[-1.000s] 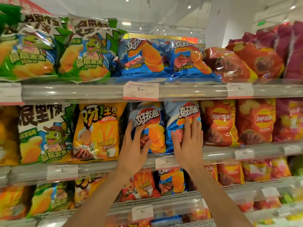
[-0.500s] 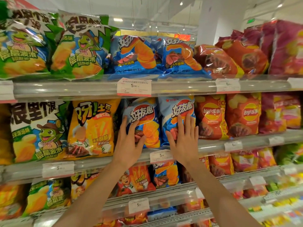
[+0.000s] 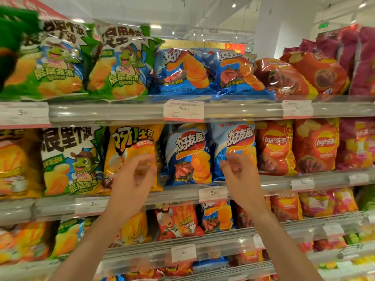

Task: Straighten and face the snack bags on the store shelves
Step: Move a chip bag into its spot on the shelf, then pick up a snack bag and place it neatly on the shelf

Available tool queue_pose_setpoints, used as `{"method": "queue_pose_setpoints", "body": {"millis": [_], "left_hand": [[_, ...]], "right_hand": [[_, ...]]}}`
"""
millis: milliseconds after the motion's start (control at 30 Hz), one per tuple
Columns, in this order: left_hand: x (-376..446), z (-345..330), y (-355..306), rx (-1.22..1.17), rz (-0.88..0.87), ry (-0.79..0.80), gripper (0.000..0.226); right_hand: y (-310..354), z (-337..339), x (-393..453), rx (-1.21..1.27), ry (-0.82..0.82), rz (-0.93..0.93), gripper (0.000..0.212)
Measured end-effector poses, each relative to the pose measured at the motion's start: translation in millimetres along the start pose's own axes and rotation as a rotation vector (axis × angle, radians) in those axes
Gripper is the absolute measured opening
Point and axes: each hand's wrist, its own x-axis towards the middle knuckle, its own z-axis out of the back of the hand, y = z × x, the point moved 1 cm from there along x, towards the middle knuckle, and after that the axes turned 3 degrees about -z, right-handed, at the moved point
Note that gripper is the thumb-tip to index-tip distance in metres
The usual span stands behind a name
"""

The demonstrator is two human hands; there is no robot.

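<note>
Both hands (image 3: 134, 179) have left the blue bags (image 3: 189, 154), fingers (image 3: 233, 162) loosely curled.

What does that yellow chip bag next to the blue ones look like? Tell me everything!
The yellow chip bag is shiny crinkly foil with big white letters outlined in black and a red strip. It stands upright on the middle shelf, facing out, between a green frog bag and a blue bag. The blurred left hand covers its lower part; contact is unclear.

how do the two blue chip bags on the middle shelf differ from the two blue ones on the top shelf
The middle-shelf blue bags stand upright, logos facing out and readable. The top-shelf blue bags lean back, their logos partly cut off by creases. The right hand is in front of one middle bag; nothing is near the top pair. Both pairs share blue packaging picturing orange chips.
</note>
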Motion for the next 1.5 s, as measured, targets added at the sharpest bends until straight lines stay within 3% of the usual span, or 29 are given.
{"method": "queue_pose_setpoints", "body": {"millis": [167, 333, 500, 667, 933, 1233, 1500], "left_hand": [[-12.8, 58.8, 23.3, -0.014, 0.066, -0.142, 0.017], [-8.8, 108.2, 52.6, 0.176, 0.101, -0.268, 0.017], [-2.1, 130.6, 75.2, 0.461, 0.086, -0.180, 0.030], [-0.5, 135.5, 85.0, 0.403, 0.109, -0.127, 0.043], [1.7, 142.8, 90.0, 0.329, 0.103, -0.120, 0.037], [-5.8, 142.9, 80.3, 0.194, 0.142, -0.169, 0.028], [-63.5, 153.2, 70.2, 0.089, 0.289, -0.204, 0.025]], "right_hand": [[21.8, -43.0, -21.5, 0.154, 0.249, -0.098, 0.016], [49.7, -96.5, -27.2, 0.152, 0.338, -0.111, 0.019], [77.2, -148.4, -25.6, 0.115, 0.440, -0.159, 0.057], [90.8, -181.2, -22.5, 0.198, 0.467, -0.258, 0.078], [96.3, -167.6, -8.5, 0.293, 0.366, -0.354, 0.069], [86.8, -144.6, -39.8, 0.358, 0.443, -0.338, 0.075], [63.7, -153.1, -86.5, 0.334, 0.537, -0.322, 0.084]]}}
